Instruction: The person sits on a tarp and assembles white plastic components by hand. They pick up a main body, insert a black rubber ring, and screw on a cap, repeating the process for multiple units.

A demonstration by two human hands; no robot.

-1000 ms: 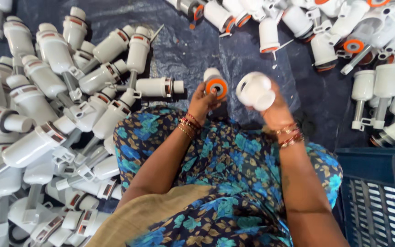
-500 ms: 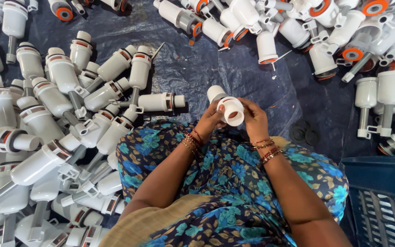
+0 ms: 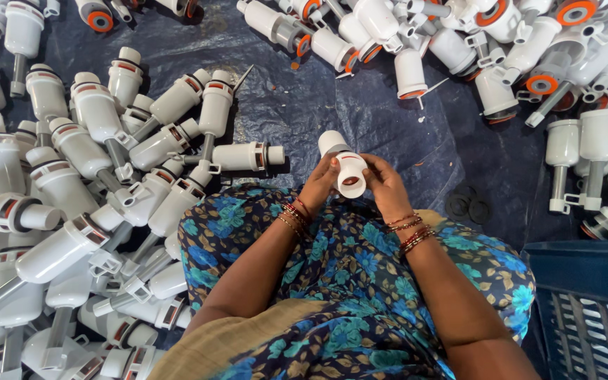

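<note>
A white plastic cylinder part [image 3: 346,167] with an open round end sits between both my hands, above my lap in blue floral cloth. My left hand [image 3: 320,181] grips its left side and my right hand [image 3: 384,184] wraps its right side. Bangles circle both wrists. The open end faces toward me, and the far end points toward the dark sheet.
A large heap of white plastic valve parts [image 3: 93,197] lies on the left of the dark blue sheet [image 3: 332,98]. More white parts with orange rings [image 3: 501,49] spread across the top right. Black rubber washers [image 3: 467,205] lie by my right knee. A blue crate [image 3: 585,309] stands at lower right.
A second ago my hands held two separate pieces apart, one with an orange ring. They have come together and now both hold one joined white part lower, nearer my lap.
</note>
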